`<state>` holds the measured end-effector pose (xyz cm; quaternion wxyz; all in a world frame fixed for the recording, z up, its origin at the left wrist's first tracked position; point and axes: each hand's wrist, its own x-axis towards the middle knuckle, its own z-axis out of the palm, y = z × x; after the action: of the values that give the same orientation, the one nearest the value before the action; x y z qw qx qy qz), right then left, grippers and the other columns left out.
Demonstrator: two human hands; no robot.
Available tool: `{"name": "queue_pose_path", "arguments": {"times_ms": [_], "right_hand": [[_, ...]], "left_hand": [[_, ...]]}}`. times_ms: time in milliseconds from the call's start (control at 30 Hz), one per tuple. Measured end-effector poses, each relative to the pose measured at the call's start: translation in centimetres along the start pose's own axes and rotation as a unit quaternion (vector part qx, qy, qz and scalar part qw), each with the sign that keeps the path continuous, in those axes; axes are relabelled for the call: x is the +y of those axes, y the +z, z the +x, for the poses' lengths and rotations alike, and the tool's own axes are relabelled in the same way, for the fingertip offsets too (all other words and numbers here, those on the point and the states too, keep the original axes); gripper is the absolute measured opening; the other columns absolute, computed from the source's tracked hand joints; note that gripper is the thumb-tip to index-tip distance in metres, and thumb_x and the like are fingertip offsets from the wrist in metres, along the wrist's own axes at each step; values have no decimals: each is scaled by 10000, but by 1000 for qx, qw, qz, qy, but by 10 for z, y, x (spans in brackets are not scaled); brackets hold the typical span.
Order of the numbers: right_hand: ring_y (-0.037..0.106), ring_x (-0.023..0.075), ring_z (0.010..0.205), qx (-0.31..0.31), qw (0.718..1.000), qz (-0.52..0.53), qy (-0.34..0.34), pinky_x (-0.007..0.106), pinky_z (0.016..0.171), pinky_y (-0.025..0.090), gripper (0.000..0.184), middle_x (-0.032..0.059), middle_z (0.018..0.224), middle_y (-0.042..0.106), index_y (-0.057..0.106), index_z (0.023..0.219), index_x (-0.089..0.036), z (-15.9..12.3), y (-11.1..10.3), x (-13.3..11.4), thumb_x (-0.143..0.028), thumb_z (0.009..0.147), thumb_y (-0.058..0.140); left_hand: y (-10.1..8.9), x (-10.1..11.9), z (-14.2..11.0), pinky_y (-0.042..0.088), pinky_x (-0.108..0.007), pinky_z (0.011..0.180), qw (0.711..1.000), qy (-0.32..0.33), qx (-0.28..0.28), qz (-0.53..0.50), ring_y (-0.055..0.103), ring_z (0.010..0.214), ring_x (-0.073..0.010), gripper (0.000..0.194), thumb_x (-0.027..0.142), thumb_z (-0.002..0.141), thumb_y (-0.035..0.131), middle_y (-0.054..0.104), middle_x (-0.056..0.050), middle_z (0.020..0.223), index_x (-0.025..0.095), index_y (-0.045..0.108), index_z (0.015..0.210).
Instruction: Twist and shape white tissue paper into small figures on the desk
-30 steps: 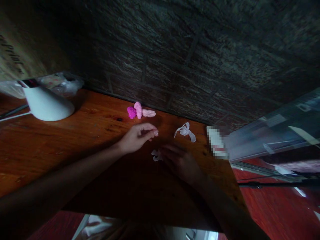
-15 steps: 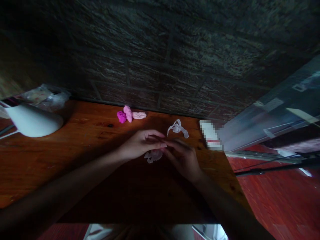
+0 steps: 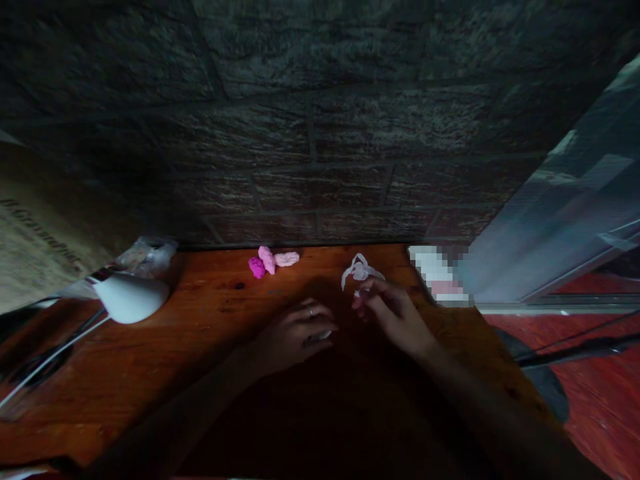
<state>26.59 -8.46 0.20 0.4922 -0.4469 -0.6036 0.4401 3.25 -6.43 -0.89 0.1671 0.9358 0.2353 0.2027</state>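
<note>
My left hand [image 3: 303, 333] is low over the wooden table [image 3: 210, 360], its fingers curled and a ring on one. A pale bit shows between its thumb and fingers, too dark to name. To its right, my right hand [image 3: 393, 310] is closed in a pinch, with a small white scrap [image 3: 358, 293] at the fingertips. Just behind it lies a crumpled tangle of thin white strips [image 3: 359, 269], partly covered by that hand. Three lumps like modelling clay rest near the wall: magenta [image 3: 257, 268], pink [image 3: 267, 259] and pale pink [image 3: 287, 259].
A dark brick wall [image 3: 280, 153] rises behind the table. On the left are a white cone-shaped object [image 3: 133, 298] with a cord, clear plastic wrapping [image 3: 150, 257] and a brown printed paper bag [image 3: 45, 227]. A blurred-out white item [image 3: 440, 277] lies by the right edge.
My hands, together half a second ago, have moved apart; the right went toward the white strips at the back. The second white crumpled piece beneath them no longer shows clearly. The view has shifted.
</note>
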Motion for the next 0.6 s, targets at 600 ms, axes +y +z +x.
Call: {"name": "queue_pose_path", "arguments": {"times_ms": [600], "right_hand": [[588,94,634,-124,982,93,109,243,645,503,273,-16,768,685,777,995,-195,-4,19,7,-427,854,743]], "left_hand": [[-35,-53,-8,607,-392,910,979,9,87,182,709,1032,-238,214,236,988,584,759,-103,1085,193,759,1103]]}}
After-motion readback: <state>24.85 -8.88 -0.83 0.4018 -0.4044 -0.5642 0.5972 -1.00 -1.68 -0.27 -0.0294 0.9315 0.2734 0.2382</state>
